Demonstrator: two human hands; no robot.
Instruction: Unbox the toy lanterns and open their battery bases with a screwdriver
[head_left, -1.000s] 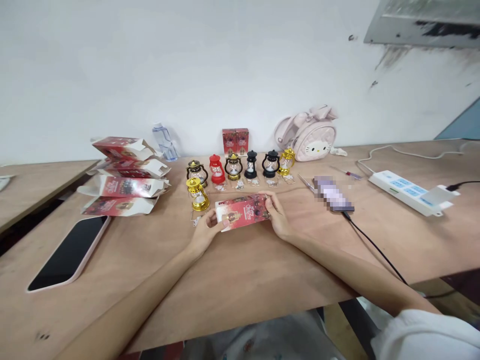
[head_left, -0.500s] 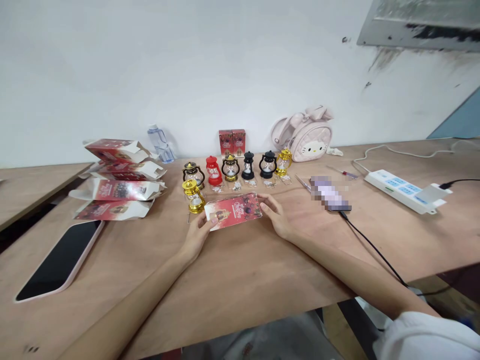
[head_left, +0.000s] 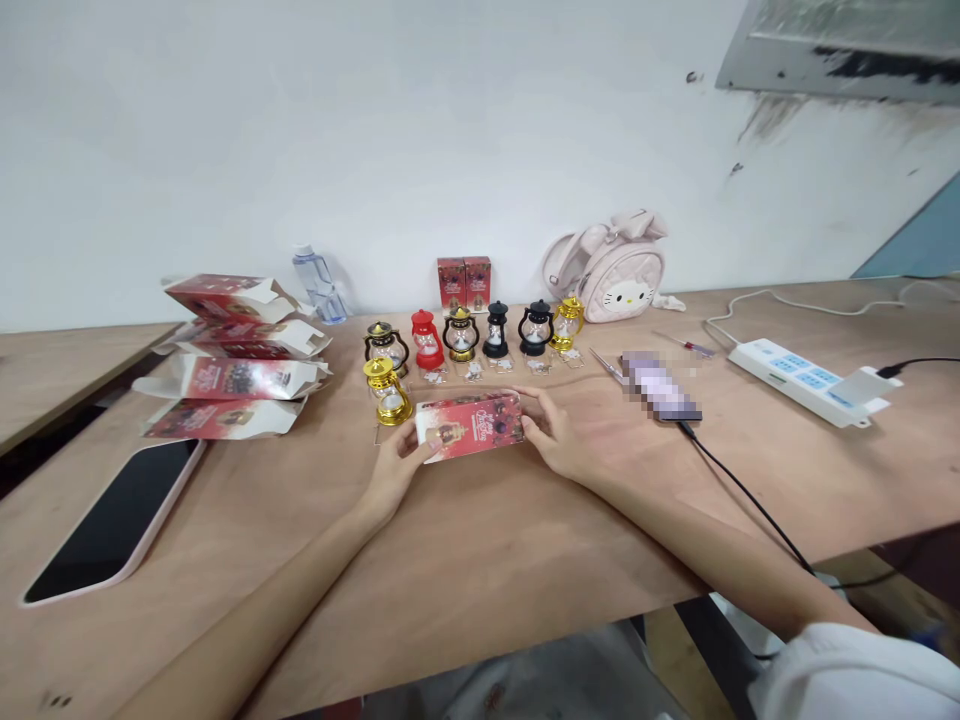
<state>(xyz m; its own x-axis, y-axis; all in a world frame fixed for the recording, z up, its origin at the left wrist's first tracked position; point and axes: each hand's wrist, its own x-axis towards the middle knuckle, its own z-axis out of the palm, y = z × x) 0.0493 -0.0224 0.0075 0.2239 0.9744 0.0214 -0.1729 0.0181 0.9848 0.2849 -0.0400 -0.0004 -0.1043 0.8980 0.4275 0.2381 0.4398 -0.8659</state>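
Between my two hands is a red printed cardboard gift box (head_left: 474,425) with a Christmas design, held just above the table's middle. My left hand (head_left: 397,468) grips its left end, thumb on the printed face. My right hand (head_left: 551,432) is closed on the right end, the thumb at the corner and fingers behind. Just beyond the box, a gold mini lantern (head_left: 387,392) stands near my left hand. Behind it runs a row of small lanterns, among them a red lantern (head_left: 427,340) and a black lantern (head_left: 496,332).
Several opened red boxes (head_left: 236,378) are stacked at left, above a phone (head_left: 112,520). Two closed red boxes (head_left: 464,285), a bottle (head_left: 319,285) and a pink bag (head_left: 619,285) stand by the wall. Right are a charging phone (head_left: 660,385), a screwdriver (head_left: 697,349) and a power strip (head_left: 806,380).
The box has gone from looking flat to showing more depth, with its top edge now opened out. My right hand has closed further round its right end.
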